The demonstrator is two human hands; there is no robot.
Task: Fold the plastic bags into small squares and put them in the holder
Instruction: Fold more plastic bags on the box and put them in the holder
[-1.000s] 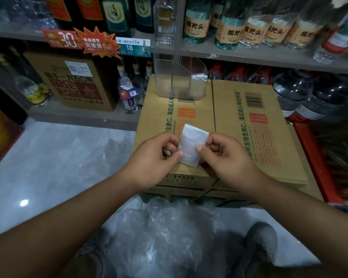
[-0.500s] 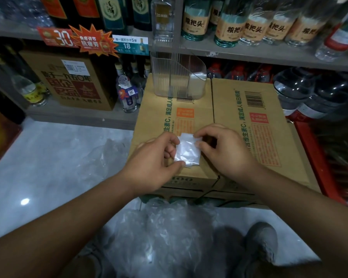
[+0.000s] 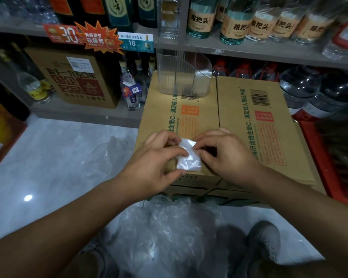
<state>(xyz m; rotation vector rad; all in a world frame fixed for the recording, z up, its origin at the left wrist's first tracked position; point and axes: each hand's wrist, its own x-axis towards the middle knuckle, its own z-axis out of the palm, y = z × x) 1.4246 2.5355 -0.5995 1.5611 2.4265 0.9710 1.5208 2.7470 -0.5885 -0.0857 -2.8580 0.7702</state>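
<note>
A small folded square of white plastic bag (image 3: 189,158) lies on the near edge of a brown cardboard box (image 3: 239,125). My left hand (image 3: 155,163) pinches its left side with thumb and fingers. My right hand (image 3: 227,155) pinches its upper right corner with curled fingers. A clear ribbed plastic holder (image 3: 181,77) stands at the far edge of the box, some white material showing in its right compartment. Loose crumpled clear bags (image 3: 169,235) lie on the floor in front of the box, and another loose bag (image 3: 107,157) lies to its left.
Shelves of bottles (image 3: 237,23) run behind the box. A brown carton (image 3: 74,81) and small bottles (image 3: 132,91) stand on the low shelf at left. Dark water jugs (image 3: 317,93) sit at right. My grey shoe (image 3: 264,241) rests on the pale floor.
The folded bag was held up between both hands; it has come down onto the box and been folded smaller, with both hands pressing in on it.
</note>
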